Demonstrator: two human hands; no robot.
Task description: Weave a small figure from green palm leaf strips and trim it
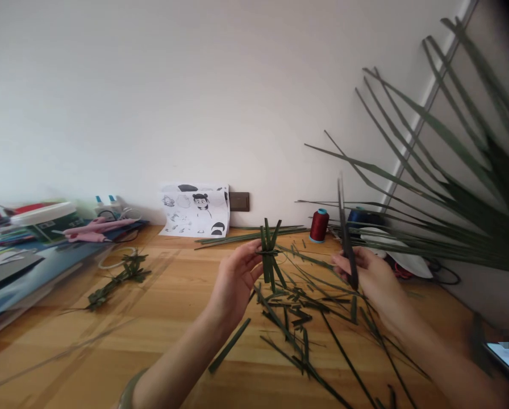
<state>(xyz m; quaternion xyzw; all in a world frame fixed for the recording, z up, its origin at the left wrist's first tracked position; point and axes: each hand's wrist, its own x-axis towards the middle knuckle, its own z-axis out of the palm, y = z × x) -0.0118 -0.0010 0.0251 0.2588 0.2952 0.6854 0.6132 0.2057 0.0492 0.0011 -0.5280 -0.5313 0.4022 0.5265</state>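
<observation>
by the left hand (240,270) the bundle (271,258) of green leaf strips is pinched near its bound middle, between thumb and fingertips, so that its ends are left to fan out above and below; it is held upright over the table (165,352), in front of the person, where it can be seen from close by. around the handle of the scissors (349,250) the right hand (367,278) is curled, with the blades pointed up and well apart from the bundle, seemingly so that no strip is caught; whether the blades are parted cannot be told. beneath and between the hands the clippings (299,315) are strewn with no clear order. beyond the right hand the fan leaf (493,199) is set by the wall, probably to be within easy reach, and near its tips the red spool (319,225) is stood on end, likely for its thread to be drawn off freely. against the wall the sheet (197,213) is propped, its drawings faced outward for viewing. farther left the leaf figure (118,281) is laid well apart from the clippings, perhaps for safety, with the glue gun (95,229) behind it.
</observation>
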